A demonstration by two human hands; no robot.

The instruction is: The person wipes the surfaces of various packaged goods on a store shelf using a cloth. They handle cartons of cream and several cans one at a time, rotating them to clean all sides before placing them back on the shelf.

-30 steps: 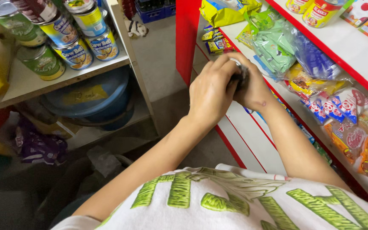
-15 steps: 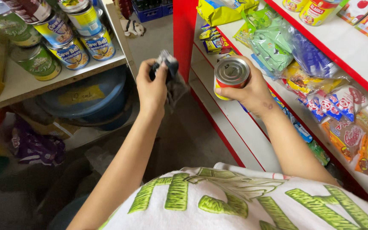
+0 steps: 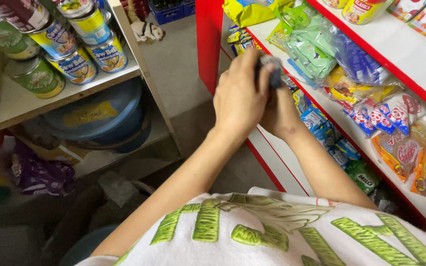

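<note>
Red shelf unit (image 3: pixel 208 44): landmark, snack packets on its tiers. Left hand (image 3: pixel 240 96), in front of it, grip clenched on dark cloth (image 3: pixel 271 71), covering right hand (image 3: pixel 278 116); right grip unclear, its item hidden. Advice: steady item, wipe firmly around rim.

Head-worn view, steeply downward, close

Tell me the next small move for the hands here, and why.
Probably keep rubbing with the dark cloth. The left hand presses it down in front of the right hand, and both are bunched together beside the red shelf. Whatever the right hand holds is hidden, so I cannot tell if it is clean; lifting the cloth for a look would settle that.
</note>
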